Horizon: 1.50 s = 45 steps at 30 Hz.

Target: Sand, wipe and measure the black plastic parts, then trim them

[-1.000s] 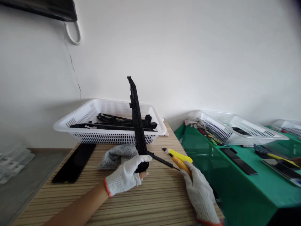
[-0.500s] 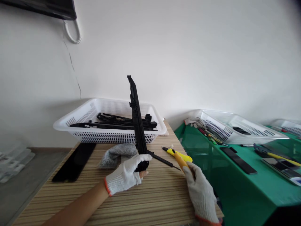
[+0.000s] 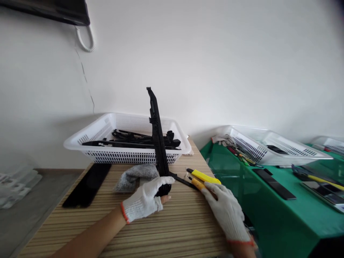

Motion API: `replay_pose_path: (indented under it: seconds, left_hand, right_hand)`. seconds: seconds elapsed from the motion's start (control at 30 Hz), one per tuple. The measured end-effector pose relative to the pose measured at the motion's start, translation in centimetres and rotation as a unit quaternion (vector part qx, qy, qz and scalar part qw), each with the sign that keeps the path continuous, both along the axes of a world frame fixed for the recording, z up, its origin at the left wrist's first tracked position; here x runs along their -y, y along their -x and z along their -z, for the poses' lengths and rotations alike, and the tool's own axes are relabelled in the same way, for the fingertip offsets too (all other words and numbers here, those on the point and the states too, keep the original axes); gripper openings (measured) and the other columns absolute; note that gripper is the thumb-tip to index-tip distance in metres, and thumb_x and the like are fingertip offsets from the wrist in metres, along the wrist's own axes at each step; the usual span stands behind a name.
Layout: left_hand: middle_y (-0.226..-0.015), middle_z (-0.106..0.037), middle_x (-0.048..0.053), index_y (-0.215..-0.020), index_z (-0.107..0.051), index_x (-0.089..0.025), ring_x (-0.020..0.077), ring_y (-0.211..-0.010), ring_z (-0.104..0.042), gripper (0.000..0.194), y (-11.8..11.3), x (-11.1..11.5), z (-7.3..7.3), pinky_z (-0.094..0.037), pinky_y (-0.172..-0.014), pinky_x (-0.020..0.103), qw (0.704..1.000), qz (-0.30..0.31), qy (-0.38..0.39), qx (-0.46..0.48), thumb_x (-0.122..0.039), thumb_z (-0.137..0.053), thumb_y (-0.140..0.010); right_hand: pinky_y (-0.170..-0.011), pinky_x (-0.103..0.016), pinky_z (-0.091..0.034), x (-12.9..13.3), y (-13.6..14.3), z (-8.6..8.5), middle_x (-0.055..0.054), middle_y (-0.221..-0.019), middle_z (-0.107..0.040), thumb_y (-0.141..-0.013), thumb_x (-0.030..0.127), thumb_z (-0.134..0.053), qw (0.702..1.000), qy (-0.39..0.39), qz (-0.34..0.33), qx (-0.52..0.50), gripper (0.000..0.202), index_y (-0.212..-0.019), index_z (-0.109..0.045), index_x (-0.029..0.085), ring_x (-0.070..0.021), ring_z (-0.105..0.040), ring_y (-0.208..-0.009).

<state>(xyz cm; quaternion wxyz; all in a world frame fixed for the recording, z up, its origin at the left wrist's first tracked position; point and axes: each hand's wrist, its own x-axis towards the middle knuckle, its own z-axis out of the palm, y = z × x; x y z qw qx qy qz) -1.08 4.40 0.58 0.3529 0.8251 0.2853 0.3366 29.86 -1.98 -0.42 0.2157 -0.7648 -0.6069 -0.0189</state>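
My left hand [image 3: 149, 196], in a white knit glove with an orange cuff, is closed round the lower end of a long black plastic strip [image 3: 159, 147], which stands nearly upright, its tip leaning slightly left. On the right, my gloved right hand [image 3: 224, 206] has its fingers around the handle of a yellow-handled tool [image 3: 198, 184], low over the table. Just beyond lies a yellow utility knife [image 3: 205, 176]. A thin black bar [image 3: 184, 180] rests between the hands, partly hidden. Behind my left hand is a grey fuzzy cloth [image 3: 134, 175].
A white perforated basket [image 3: 129, 156] with several black plastic parts [image 3: 129, 144] stands at the back of the wood-grain table [image 3: 172, 229]. A black phone-like slab [image 3: 87, 185] lies left. To the right, a green-covered table [image 3: 292, 215] bears another basket [image 3: 258, 152] and tools.
My right hand has moved left and slightly up with the yellow-handled tool, bringing it lower and alongside the utility knife. My left hand and the strip have barely moved.
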Motion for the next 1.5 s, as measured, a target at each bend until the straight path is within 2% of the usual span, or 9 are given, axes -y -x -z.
replay_pose_path:
  seconds: [0.23,0.43,0.53,0.63,0.8,0.87,1.03,1.2,1.5]
  left_hand:
    - [-0.141,-0.069,0.01,-0.14,-0.061,-0.022,0.0253,-0.131,-0.065,0.045,0.0,-0.1,0.2,-0.048,-0.12,0.044,1.0,-0.005,-0.009,-0.003,-0.031,-0.065,-0.096]
    - [-0.134,-0.071,0.008,-0.134,-0.061,-0.023,0.0232,-0.124,-0.067,0.041,-0.1,0.1,-0.2,-0.051,-0.114,0.04,1.0,-0.008,-0.011,-0.011,-0.029,-0.067,-0.094]
    - [-0.108,-0.072,0.002,-0.113,-0.064,-0.023,0.0191,-0.099,-0.069,0.024,-0.2,0.2,-0.4,-0.057,-0.095,0.033,0.999,-0.026,-0.024,-0.031,-0.024,-0.068,-0.09]
    - [-0.097,-0.067,-0.001,-0.104,-0.063,-0.023,0.0161,-0.088,-0.064,0.017,-0.4,0.2,-0.4,-0.055,-0.085,0.029,0.998,-0.03,-0.03,-0.039,-0.018,-0.066,-0.088]
    - [-0.103,-0.068,0.001,-0.11,-0.065,-0.024,0.017,-0.094,-0.064,0.02,-0.3,0.0,-0.3,-0.054,-0.091,0.031,0.999,-0.021,-0.011,-0.033,-0.021,-0.063,-0.091]
    - [-0.109,-0.07,0.002,-0.117,-0.066,-0.025,0.0186,-0.099,-0.065,0.026,-0.1,0.0,-0.3,-0.054,-0.096,0.033,0.999,-0.008,0.01,-0.033,-0.026,-0.065,-0.091]
    - [-0.11,-0.071,0.003,-0.128,-0.064,-0.025,0.0154,-0.083,-0.069,0.035,0.0,0.2,-0.7,-0.059,-0.076,0.028,0.99,0.035,0.136,-0.032,-0.035,-0.063,-0.095]
    - [-0.126,-0.069,0.006,-0.134,-0.065,-0.027,0.025,-0.115,-0.067,0.054,-0.4,0.0,-1.1,-0.054,-0.108,0.042,0.987,0.073,0.139,-0.02,-0.031,-0.079,-0.082]
    - [-0.124,-0.076,0.011,-0.132,-0.073,-0.025,0.0305,-0.126,-0.067,0.049,-0.8,0.0,-1.8,-0.056,-0.108,0.044,0.967,0.084,0.236,0.043,-0.057,-0.054,-0.101]
  right_hand:
    - [-0.11,-0.039,-0.047,-5.6,-1.8,-3.5,-0.012,-0.147,-0.066,-0.1,0.036,-0.055,0.989,0.144,-0.036,-0.008,0.047,-0.142,-0.068,0.02,-0.0306,-0.061,-0.134]
    - [-0.1,-0.039,-0.048,-7.1,-0.9,-3.1,-0.014,-0.136,-0.07,-0.098,0.032,-0.057,0.981,0.179,-0.077,0.002,0.043,-0.136,-0.069,0.02,-0.0323,-0.067,-0.123]
    - [-0.094,-0.04,-0.05,-6.5,-1.1,-2.9,-0.017,-0.137,-0.068,-0.1,0.036,-0.05,0.995,0.099,-0.022,-0.024,0.044,-0.136,-0.067,0.018,-0.0324,-0.069,-0.116]
    - [-0.078,-0.038,-0.052,-5.1,-1.2,-3.4,-0.014,-0.104,-0.076,-0.1,0.048,-0.042,0.984,-0.072,0.08,-0.144,0.045,-0.118,-0.07,0.017,-0.0277,-0.072,-0.088]
    - [-0.054,-0.029,-0.045,-0.8,3.0,-3.4,0.005,-0.056,-0.053,-0.094,0.063,-0.053,0.854,-0.242,0.055,-0.457,0.044,-0.095,-0.062,0.02,-0.0178,-0.056,-0.052]
    - [-0.056,-0.03,-0.048,0.9,5.2,-2.5,0.007,-0.054,-0.052,-0.09,0.057,-0.062,0.844,-0.196,0.021,-0.499,0.039,-0.103,-0.061,0.021,-0.0185,-0.057,-0.052]
    - [-0.064,-0.035,-0.055,2.9,7.4,-0.8,-0.001,-0.068,-0.068,-0.087,0.055,-0.063,0.908,-0.042,-0.022,-0.417,0.035,-0.101,-0.063,0.023,-0.0241,-0.067,-0.064]
    - [-0.059,-0.03,-0.052,2.9,7.1,-1.5,0.002,-0.059,-0.061,-0.095,0.057,-0.056,0.857,-0.001,-0.078,-0.509,0.035,-0.085,-0.056,0.024,-0.0176,-0.059,-0.054]
    - [-0.05,-0.023,-0.041,3.3,6.9,-3.4,0.002,-0.067,-0.063,-0.072,0.033,-0.07,0.843,0.119,-0.153,-0.501,0.038,-0.105,-0.079,0.016,-0.0114,-0.048,-0.054]
